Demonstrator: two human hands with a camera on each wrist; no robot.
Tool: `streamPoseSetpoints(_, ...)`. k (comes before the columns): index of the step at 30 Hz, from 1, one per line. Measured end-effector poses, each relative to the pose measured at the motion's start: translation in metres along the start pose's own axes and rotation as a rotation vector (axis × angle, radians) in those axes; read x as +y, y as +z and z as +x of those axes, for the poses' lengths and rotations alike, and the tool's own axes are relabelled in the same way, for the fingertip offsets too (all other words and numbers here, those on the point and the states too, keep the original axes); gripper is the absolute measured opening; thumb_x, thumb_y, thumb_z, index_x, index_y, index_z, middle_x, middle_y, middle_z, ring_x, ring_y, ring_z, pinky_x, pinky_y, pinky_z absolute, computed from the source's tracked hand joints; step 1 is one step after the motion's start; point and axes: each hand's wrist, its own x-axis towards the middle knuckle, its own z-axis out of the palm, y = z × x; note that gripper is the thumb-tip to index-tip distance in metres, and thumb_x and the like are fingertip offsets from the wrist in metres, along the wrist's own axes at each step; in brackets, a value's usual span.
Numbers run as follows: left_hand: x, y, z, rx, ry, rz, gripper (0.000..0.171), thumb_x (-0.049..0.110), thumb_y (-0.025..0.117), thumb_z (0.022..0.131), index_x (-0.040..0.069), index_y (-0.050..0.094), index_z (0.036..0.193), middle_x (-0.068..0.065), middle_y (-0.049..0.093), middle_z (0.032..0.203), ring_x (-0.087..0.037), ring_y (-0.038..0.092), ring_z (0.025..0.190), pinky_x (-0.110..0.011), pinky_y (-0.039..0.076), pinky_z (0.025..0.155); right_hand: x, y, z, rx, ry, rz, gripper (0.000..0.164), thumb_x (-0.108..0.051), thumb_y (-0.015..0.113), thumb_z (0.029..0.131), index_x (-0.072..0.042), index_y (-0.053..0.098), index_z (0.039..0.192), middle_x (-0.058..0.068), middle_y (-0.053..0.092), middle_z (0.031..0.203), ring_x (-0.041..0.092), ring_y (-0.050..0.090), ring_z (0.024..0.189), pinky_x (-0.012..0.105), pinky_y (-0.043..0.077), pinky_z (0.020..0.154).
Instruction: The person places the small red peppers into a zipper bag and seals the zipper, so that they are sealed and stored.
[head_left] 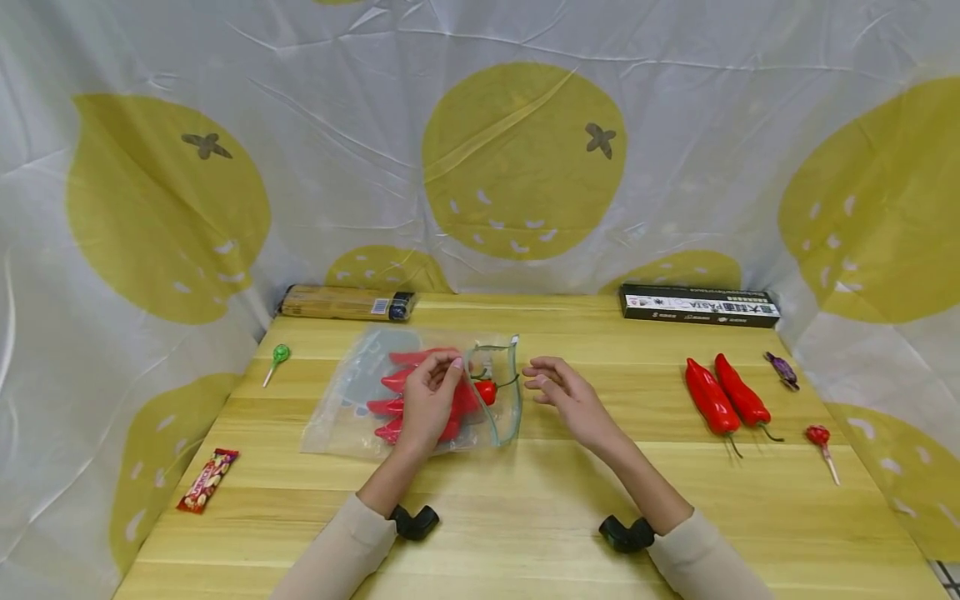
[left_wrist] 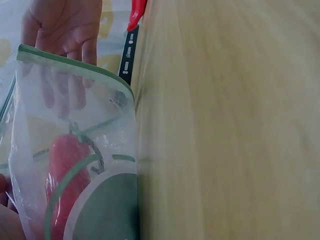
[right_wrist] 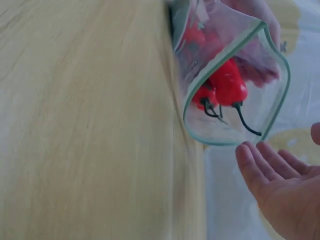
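A clear zip bag (head_left: 345, 417) with a green-edged mouth lies on the left half of the table. Several red chili peppers (head_left: 390, 406) show through its plastic. My left hand (head_left: 429, 408) pinches the upper side of the bag near its mouth, which gapes toward the right. One chili pepper (right_wrist: 228, 85) sits just inside that mouth, its dark stem (right_wrist: 246, 121) pointing out. Beside the opening hovers my right hand (head_left: 573, 400), fingers loosely bent and nothing in them. In the right wrist view its fingertips (right_wrist: 245, 150) are close to the green rim.
Two more chili peppers (head_left: 711, 396) lie at the right, near a purple candy (head_left: 783, 371) and a red lollipop (head_left: 819, 437). Along the back are a noodle pack (head_left: 337, 302) and a black pasta box (head_left: 697, 306). A green lollipop (head_left: 280, 355) and a snack bar (head_left: 208, 481) lie left.
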Motion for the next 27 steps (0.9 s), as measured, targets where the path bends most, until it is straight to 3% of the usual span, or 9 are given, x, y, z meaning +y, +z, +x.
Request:
streamPoseSetpoints(8,0.003,-0.002,0.001,-0.003,-0.01,0.033,0.028,0.036,0.066,0.093,0.012,0.067,0.107,-0.006,0.069,0.103,-0.019,0.064,0.097,-0.022,0.054,0.087,-0.008,0.016,-0.005,-0.057,-0.006,0.004,0.051,-0.036,0.03,0.108,-0.001,0.036,0.144,0.021,0.048,0.143,0.037,0.046,0.133,0.055,0.039,0.108)
streamPoseSetpoints(13,0.007,-0.002,0.001,0.014,0.004,0.055,0.03,0.037,0.066,0.092,0.012,0.068,0.107,-0.006,0.069,0.104,-0.017,0.064,0.099,-0.022,0.054,0.086,-0.017,0.032,-0.006,-0.113,-0.012,0.068,0.05,-0.036,0.022,0.108,-0.003,0.035,0.144,0.023,0.04,0.149,0.04,0.04,0.138,0.058,0.034,0.11)
streamPoseSetpoints(18,0.023,0.0,-0.004,0.018,-0.006,0.042,0.024,0.027,0.063,0.096,0.006,0.066,0.107,-0.009,0.071,0.102,-0.014,0.066,0.096,-0.019,0.053,0.084,-0.037,0.046,-0.009,-0.169,-0.024,0.116,0.048,-0.027,0.017,0.109,0.002,0.032,0.144,0.028,0.035,0.149,0.045,0.035,0.139,0.061,0.033,0.11)
streamPoseSetpoints(22,0.033,0.0,-0.006,0.013,-0.002,0.021,0.021,0.019,0.061,0.097,0.002,0.065,0.109,-0.017,0.07,0.104,-0.017,0.067,0.096,-0.019,0.053,0.083,-0.025,0.053,-0.002,-0.185,-0.042,0.123,0.05,-0.029,0.016,0.109,0.001,0.03,0.146,0.027,0.036,0.15,0.043,0.037,0.138,0.059,0.034,0.11)
streamPoseSetpoints(27,0.019,-0.002,-0.001,0.02,-0.017,-0.001,0.023,0.026,0.062,0.096,0.007,0.066,0.109,-0.014,0.069,0.106,-0.019,0.066,0.099,-0.019,0.053,0.085,-0.007,0.051,0.004,-0.17,-0.038,0.121,0.053,-0.04,0.019,0.108,-0.005,0.034,0.145,0.024,0.04,0.149,0.039,0.041,0.137,0.056,0.036,0.11)
